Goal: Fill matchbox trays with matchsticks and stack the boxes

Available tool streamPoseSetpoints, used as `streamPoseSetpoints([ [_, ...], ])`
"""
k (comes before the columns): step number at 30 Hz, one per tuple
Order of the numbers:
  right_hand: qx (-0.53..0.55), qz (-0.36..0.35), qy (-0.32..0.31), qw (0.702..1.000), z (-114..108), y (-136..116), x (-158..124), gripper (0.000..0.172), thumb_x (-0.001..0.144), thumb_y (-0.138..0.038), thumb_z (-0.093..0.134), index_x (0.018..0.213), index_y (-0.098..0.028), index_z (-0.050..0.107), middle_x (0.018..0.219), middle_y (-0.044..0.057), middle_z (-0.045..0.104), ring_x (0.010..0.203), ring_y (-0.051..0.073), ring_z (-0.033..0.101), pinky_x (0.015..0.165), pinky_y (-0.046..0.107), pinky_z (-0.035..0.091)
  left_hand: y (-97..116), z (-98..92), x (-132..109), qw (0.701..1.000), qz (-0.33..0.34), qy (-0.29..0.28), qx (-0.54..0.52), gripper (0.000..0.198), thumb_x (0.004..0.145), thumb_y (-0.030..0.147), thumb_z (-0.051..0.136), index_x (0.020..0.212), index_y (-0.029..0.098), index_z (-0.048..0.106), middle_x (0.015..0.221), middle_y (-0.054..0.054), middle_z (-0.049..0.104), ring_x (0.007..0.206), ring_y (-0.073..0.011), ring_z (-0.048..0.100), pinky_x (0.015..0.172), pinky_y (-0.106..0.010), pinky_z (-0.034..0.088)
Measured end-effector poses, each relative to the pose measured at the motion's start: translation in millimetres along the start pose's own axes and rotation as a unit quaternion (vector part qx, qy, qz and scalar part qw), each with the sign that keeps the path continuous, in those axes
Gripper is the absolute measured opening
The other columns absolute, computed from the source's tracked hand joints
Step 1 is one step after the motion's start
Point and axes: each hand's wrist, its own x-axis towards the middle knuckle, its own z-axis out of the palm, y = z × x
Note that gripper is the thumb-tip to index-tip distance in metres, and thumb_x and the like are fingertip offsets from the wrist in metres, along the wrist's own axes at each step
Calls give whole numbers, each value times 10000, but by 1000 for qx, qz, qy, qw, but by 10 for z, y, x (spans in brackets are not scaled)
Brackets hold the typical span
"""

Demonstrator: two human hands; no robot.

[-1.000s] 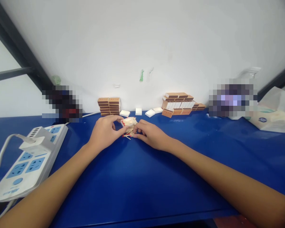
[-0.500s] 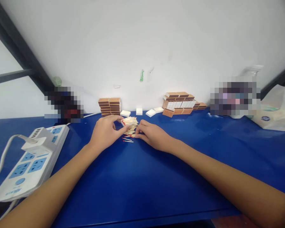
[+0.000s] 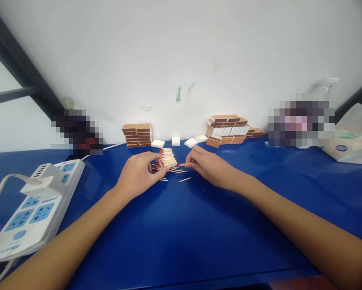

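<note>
Near the middle of the far edge of the table (image 3: 181,237), a small white tray (image 3: 168,162) filled with matches is held by the left hand (image 3: 158,163), whose thumb is pressed on the near side; the grip of the other fingers is partly hidden. The tray is judged to be very light, of thin card, and easily crushed, so it is best held gently by its sides. Around it, loose matches (image 3: 185,179) are scattered; these are probably stiff but brittle, and may roll on the smooth surface. Farther right, a single match (image 3: 182,164) appears to be pinched between the thumb and fingertips of the right hand (image 3: 186,163). Such a thin stick is best taken at the middle, away from the red head.

At the left edge of the table, space is taken by a power strip (image 3: 49,207). Along the far edge, against the wall, reach is limited by a left stack of matchboxes (image 3: 137,135), then white trays (image 3: 176,141), then a right stack of matchboxes (image 3: 227,131). Toward the far right corner a pale bag (image 3: 350,139) is placed. The widest room for moving is offered between the forearms, toward the near edge.
</note>
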Motion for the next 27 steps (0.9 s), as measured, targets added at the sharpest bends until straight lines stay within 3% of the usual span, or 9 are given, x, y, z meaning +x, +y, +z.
streamPoseSetpoints([
  [6, 25, -56, 74, 995, 55, -116, -26, 128, 1054, -274, 520, 1009, -194, 609, 1048, 64, 582, 843, 170, 579, 766, 309, 455, 117, 49, -63, 995, 61, -18, -71, 325, 883, 419, 766, 1122, 200, 745, 835, 0, 710, 610, -114, 573, 616, -267, 472],
  [12, 24, -72, 65, 995, 69, -234, -83, 140, 1050, -299, 544, 1043, -191, 632, 1038, 62, 599, 809, 155, 582, 729, 293, 454, 163, 83, -95, 992, 74, -9, -106, 278, 883, 363, 780, 1109, 206, 740, 906, 2, 727, 632, -98, 577, 639, -244, 492],
  [17, 27, -110, 80, 990, 66, -180, -89, 136, 1044, -261, 548, 1026, -182, 657, 1014, 63, 592, 790, 151, 566, 707, 292, 447, 139, 104, -90, 990, 95, 8, -99, 296, 871, 379, 793, 1100, 198, 740, 875, 3, 723, 611, -98, 566, 615, -244, 488],
  [23, 53, -116, 68, 989, 113, -123, -63, 112, 1036, -226, 557, 1035, -193, 664, 1027, 57, 594, 820, 154, 575, 731, 295, 458, 153, 100, -98, 987, 109, -15, -114, 254, 870, 339, 798, 1078, 206, 740, 865, 18, 714, 612, -89, 564, 614, -235, 486],
  [27, 51, -118, 84, 988, 88, -124, -63, 105, 1035, -229, 559, 1031, -186, 655, 1020, 55, 599, 782, 143, 551, 707, 292, 440, 137, 82, -85, 989, 98, 0, -113, 286, 878, 385, 789, 1091, 199, 744, 865, 6, 717, 615, -95, 573, 616, -240, 489],
])
